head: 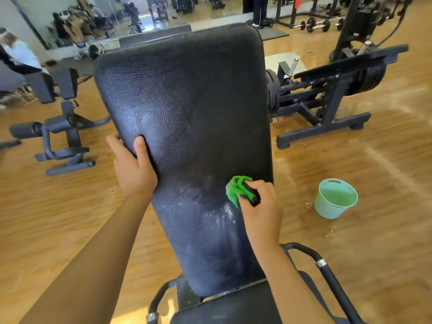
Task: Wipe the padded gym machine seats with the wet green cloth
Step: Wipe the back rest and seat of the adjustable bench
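A bright, evenly lit indoor scene. A pale sheen lies on the left side of the black padded backrest [198,101], just above the left hand [133,169], whose thumb casts a thin dark shadow on the pad. The glossy wooden floor [350,265] carries broad, washed-out bands of glare on the right. Other shadows are faint and soft. The green cloth [233,189] in the right hand [261,206] is vivid and fairly sharp. The wide lens bows straight lines and stretches the forearms towards the lower edge. The far background is soft and smeared.
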### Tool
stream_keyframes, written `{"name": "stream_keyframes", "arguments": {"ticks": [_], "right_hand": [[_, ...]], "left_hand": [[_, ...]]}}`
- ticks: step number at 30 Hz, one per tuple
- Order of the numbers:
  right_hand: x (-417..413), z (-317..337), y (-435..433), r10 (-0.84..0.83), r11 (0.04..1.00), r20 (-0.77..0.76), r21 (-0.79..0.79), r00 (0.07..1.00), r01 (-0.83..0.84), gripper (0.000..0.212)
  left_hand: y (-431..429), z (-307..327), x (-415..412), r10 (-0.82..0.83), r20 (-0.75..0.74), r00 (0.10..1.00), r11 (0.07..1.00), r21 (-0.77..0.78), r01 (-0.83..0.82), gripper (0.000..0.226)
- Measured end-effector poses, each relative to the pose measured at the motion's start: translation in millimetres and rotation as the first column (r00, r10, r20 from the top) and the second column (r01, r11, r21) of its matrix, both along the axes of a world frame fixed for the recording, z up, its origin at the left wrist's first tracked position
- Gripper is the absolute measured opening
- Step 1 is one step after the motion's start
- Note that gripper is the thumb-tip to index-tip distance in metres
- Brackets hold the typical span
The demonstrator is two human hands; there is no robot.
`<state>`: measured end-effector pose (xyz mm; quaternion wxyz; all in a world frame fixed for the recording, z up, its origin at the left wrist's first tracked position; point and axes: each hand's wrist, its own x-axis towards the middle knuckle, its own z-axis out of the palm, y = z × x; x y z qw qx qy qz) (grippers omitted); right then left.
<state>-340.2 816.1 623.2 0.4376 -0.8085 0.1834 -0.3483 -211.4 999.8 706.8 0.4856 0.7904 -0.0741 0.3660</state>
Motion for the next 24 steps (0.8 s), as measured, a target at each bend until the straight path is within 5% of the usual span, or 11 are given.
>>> {"name": "stream_keyframes", "arguments": {"ticks": [5, 12, 18, 24], "right_hand": [[-1.8, -5.6, -49.3, -0.091, 0.991, 0.011, 0.104, 0.996, 0.089, 0.019], [-18.3, -41.5, -55.9, -0.156, 0.940, -0.053, 0.299, 0.986, 0.165, 0.014], [-11.6, -38.1, -51.9, -0.120, 0.949, -0.015, 0.292, 0.993, 0.119, 0.019], [-5.3, -20.6, 3.7, 0.004, 0.993, 0.042, 0.118, 0.999, -0.009, 0.023]], "left_hand": [[-1.7, 0.1, -0.7, 0.022, 0.001, 1.000, 1.000, 0.011, -0.022, 0.062], [-8.3, 1.3, -6.5, 0.083, -0.013, 0.996, 0.996, 0.025, -0.083, 0.045], [-10.8, 2.4, -8.6, 0.105, -0.010, 0.994, 0.994, 0.022, -0.105, 0.018], [-8.4, -0.8, -6.6, 0.051, -0.019, 0.999, 0.999, -0.011, -0.051, 0.022]]}}
